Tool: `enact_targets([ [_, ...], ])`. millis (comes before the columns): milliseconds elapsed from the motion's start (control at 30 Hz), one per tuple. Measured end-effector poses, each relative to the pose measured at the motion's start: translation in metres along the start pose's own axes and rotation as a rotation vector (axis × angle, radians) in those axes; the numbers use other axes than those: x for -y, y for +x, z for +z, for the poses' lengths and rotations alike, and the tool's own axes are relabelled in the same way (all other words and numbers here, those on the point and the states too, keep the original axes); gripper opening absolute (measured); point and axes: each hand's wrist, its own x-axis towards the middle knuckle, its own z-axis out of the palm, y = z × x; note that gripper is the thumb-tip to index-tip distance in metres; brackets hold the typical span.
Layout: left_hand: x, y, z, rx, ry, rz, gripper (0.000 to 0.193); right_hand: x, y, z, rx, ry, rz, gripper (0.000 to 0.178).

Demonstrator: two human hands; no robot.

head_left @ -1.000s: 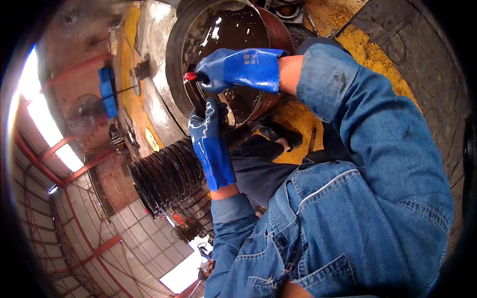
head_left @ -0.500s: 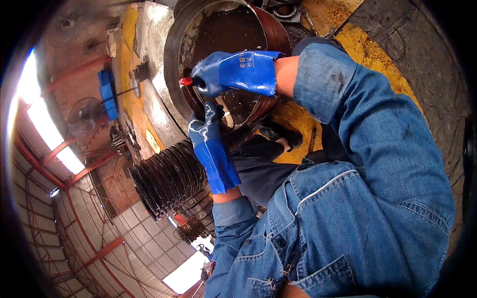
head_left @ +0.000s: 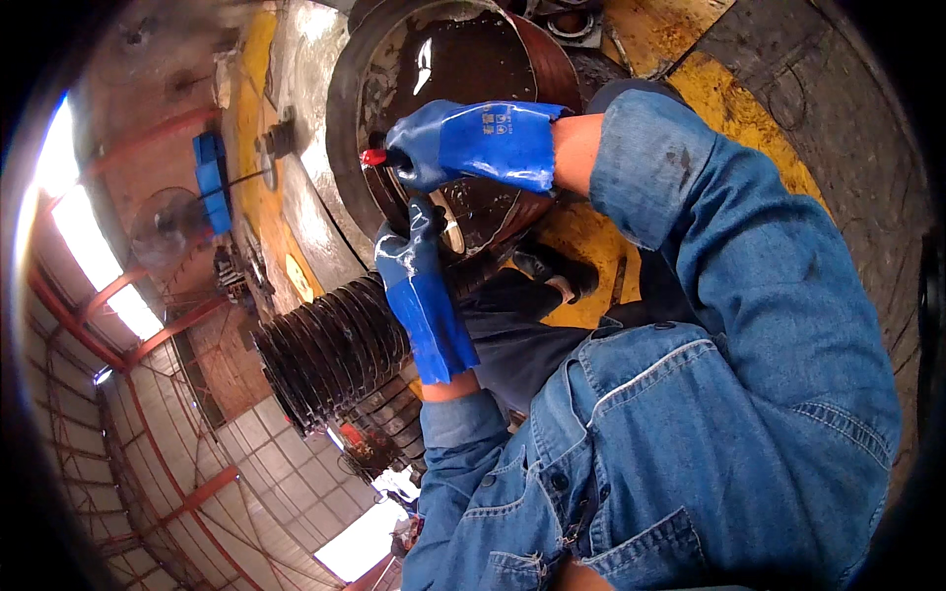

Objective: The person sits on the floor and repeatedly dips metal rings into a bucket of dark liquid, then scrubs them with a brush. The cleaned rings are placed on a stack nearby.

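My right hand, in a blue rubber glove, is closed round a tool with a red end; the rest of it is hidden in the fist. Just below, my left hand, gloved likewise, grips the near edge of a curved, ring-like part with a pale rim. Most of this part is hidden by the gloves. Both hands are over a round metal tub that holds dark, shiny liquid.
A stack of dark, greasy rings stands beside my left forearm. A metal-topped bench with a yellow edge runs beyond the tub. Dark metal parts lie by the tub's other side. A fan stands farther off.
The hands stay nearly in place, the right one shifted very slightly to the right. A bright reflection now shows on the liquid.
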Motion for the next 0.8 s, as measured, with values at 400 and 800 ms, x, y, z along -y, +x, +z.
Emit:
enact_targets([
  [400,-0.01,-0.002,0.004,-0.02,-0.017,-0.057,0.038,0.002,-0.002,0.002,-0.049,0.013,0.024,0.026],
  [800,-0.001,0.002,0.001,-0.008,-0.038,-0.031,0.042,0.004,-0.002,-0.001,-0.008,0.014,0.033,0.026],
])
